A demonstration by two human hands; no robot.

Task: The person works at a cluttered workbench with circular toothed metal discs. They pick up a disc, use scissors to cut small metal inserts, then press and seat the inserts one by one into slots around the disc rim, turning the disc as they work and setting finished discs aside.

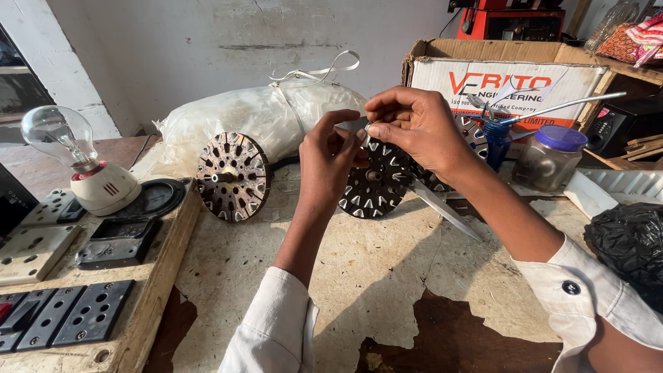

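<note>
Left hand (330, 160) and right hand (413, 124) raised, fingertips pinched.

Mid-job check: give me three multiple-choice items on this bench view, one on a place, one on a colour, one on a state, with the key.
1. Where does the light bulb stand?
A. on the switch board at left
B. inside the cardboard box
C. on the black bag

2. What colour is the jar lid?
A. red
B. blue
C. yellow

3. How is the slotted disc under the hands?
A. lying flat
B. standing on edge
C. hanging from a wire

Key: 1 A, the bulb sits in its holder on the board at left. 2 B, the lid is blue. 3 B, the disc faces the camera on its rim, with the left hand and right hand pinching at its top.
</note>
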